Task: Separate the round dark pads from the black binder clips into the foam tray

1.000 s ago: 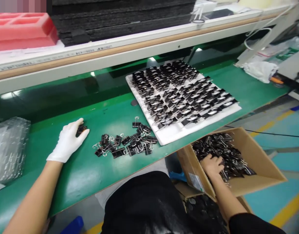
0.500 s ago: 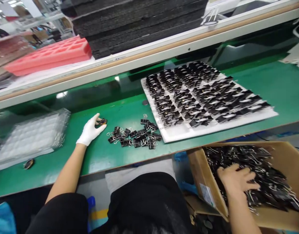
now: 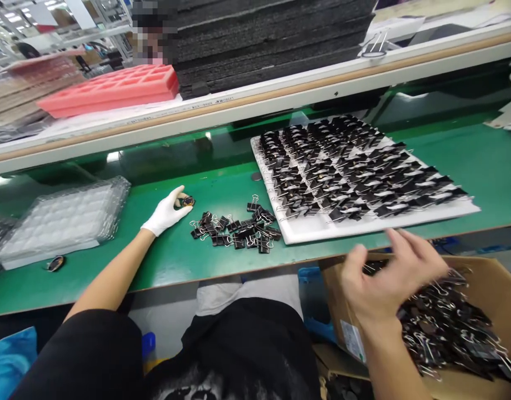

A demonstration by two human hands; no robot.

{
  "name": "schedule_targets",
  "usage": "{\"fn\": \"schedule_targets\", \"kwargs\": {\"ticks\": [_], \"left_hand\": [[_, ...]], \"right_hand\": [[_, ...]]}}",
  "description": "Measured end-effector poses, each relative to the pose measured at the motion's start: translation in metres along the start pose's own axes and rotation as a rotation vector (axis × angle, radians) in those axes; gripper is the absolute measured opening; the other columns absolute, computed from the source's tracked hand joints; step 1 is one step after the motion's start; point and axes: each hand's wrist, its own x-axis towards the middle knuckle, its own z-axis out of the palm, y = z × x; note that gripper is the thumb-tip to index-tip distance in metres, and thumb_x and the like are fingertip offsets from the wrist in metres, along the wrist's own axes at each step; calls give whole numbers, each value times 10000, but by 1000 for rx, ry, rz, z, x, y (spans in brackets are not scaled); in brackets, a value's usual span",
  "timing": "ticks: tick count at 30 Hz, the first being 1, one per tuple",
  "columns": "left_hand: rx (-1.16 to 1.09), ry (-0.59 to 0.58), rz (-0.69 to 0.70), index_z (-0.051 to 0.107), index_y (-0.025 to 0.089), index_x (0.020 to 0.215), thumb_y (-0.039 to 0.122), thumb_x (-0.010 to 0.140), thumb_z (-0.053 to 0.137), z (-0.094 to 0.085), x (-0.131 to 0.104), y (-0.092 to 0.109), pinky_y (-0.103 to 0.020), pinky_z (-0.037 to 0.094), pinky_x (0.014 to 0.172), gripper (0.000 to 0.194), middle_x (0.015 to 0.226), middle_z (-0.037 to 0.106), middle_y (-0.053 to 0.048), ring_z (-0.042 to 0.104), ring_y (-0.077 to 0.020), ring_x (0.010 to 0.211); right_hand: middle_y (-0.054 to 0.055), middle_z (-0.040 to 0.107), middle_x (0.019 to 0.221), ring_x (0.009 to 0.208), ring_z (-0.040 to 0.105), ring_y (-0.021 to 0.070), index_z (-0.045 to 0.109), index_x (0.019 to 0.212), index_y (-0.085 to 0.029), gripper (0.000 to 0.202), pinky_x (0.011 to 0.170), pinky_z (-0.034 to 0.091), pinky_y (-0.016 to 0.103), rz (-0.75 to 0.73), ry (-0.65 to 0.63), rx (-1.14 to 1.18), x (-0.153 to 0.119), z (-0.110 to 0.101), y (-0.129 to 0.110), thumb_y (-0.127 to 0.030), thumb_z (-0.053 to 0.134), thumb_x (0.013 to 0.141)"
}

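Observation:
My left hand (image 3: 166, 213), in a white glove with bare fingertips, holds a small dark round part (image 3: 189, 201) between thumb and fingers over the green table. Bare and slightly blurred, my right hand (image 3: 391, 272) is raised over the left side of a cardboard box (image 3: 499, 283) of black binder clips (image 3: 447, 328). Its fingers are apart and nothing shows between them. A loose pile of binder clips (image 3: 239, 229) lies between my left hand and a white foam board (image 3: 305, 232), which bears rows of black clips (image 3: 342, 166).
Clear plastic trays (image 3: 68, 214) lie at the left, with another round part (image 3: 56, 263) near them. A dark disc (image 3: 256, 176) is beside the board. Behind runs a shelf edge (image 3: 239, 105) with pink foam (image 3: 114, 89) and stacked black foam (image 3: 272, 44).
My right hand has risen out of the clips in the box and moved toward the table edge. My left hand still holds the round part. The camera view has shifted slightly.

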Motion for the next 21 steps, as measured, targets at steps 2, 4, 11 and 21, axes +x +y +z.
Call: {"fn": "schedule_targets", "kwargs": {"ticks": [2,4,11,21], "left_hand": [[-28,-21,12,308,142,1619,569,847,630,2,10,6,-325,517,857,939,1308,703,-101,569,-165,850],[-50,-39,32,279,142,1628,543,828,647,7,23,15,-315,507,804,968,1300,707,-100,543,-157,799],[-48,-83,173,315,149,1629,520,864,622,21,46,32,-332,492,767,904,1297,717,-100,602,-193,805],[11,-58,256,372,161,1606,535,877,634,27,51,25,-357,525,796,861,1230,762,-88,702,-247,861]], "right_hand": [[178,614,1324,1245,563,436,438,1596,-319,637,1036,419,638,-179,-179,188,48,26,-36,-245,518,969],[141,696,1222,1148,610,364,591,1463,-285,492,991,408,557,-321,-371,258,91,68,-65,-201,454,998],[90,694,814,943,588,267,710,799,-164,85,1000,308,545,-787,-884,-208,172,243,-98,-81,723,810],[85,715,1022,905,656,225,760,936,-140,170,975,405,444,-849,-1052,-8,205,252,-114,-165,791,771]]}}
